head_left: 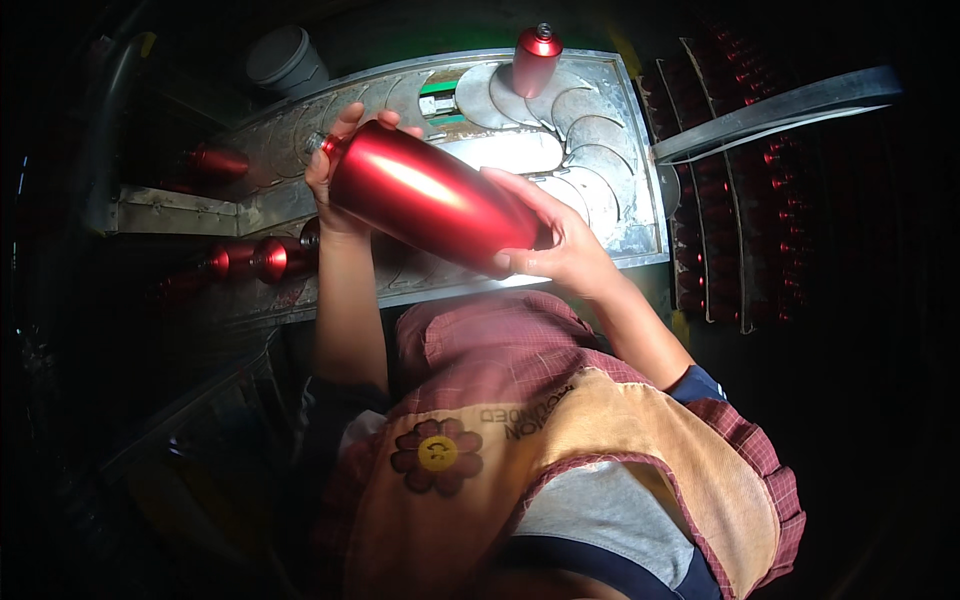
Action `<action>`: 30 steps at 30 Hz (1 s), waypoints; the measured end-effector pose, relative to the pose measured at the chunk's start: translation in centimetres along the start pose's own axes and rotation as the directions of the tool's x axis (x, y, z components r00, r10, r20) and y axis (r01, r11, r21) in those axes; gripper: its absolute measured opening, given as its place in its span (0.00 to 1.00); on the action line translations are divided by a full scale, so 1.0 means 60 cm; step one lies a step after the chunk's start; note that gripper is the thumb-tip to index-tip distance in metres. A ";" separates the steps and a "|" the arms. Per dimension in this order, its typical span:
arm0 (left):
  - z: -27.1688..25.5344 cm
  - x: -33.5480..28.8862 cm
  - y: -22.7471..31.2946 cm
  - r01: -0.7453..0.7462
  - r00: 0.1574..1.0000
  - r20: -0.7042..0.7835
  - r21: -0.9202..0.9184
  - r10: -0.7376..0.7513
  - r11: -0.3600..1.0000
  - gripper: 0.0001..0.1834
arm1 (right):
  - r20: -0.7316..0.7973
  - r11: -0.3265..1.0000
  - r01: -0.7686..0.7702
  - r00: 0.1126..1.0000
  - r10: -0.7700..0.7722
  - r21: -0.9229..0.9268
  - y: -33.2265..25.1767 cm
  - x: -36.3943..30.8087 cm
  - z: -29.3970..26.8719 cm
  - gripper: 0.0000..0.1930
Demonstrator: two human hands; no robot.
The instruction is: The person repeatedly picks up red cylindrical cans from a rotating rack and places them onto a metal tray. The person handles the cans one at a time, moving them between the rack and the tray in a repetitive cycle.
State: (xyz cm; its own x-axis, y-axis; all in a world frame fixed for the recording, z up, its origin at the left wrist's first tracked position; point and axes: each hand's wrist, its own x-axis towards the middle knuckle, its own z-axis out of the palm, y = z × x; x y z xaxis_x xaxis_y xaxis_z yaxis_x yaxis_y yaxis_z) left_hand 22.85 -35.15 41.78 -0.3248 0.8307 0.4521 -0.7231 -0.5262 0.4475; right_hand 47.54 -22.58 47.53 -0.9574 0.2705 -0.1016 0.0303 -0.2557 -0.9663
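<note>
A glossy red bottle (425,190) lies tilted between my two hands, its narrow neck up at the left and its base down at the right. My left hand (335,185) is closed round the neck and shoulder, its fingers partly behind the bottle. At the base end, my right hand (560,245) grips with the thumb below and fingers along the upper side. Beneath them runs a conveyor (600,130) of overlapping curved metal plates. Another red bottle (537,65) stands upright on its far side.
More red bottles (275,260) are at the left on the conveyor. A white bucket (285,60) stands behind it. A long metal bar light (780,112) juts in from the right. Racks (715,200) with many red bottles stand at the right.
</note>
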 end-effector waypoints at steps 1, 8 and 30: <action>0.009 -0.017 0.010 -0.032 0.999 0.004 0.009 0.032 0.999 0.34 | 0.004 0.999 0.032 0.999 -0.032 -0.019 -0.001 -0.004 0.013 0.42; 0.082 -0.136 0.037 -0.190 0.977 -0.053 0.213 0.206 0.958 0.33 | 0.164 0.892 0.344 0.937 -0.308 -0.294 0.023 -0.036 0.068 0.44; 0.323 -0.398 0.137 -0.026 0.709 -0.356 0.849 0.608 0.528 0.25 | 0.531 0.812 -0.371 0.843 0.091 0.451 0.157 -0.054 0.247 0.21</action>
State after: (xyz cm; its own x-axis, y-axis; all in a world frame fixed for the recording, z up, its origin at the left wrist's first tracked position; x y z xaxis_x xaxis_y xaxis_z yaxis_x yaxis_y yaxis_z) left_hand 36.48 -62.81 49.64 -0.8875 0.3336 0.3179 0.1444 -0.4538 0.8793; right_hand 46.69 -39.64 42.27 -0.9564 -0.2880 -0.0478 0.2507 -0.7262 -0.6401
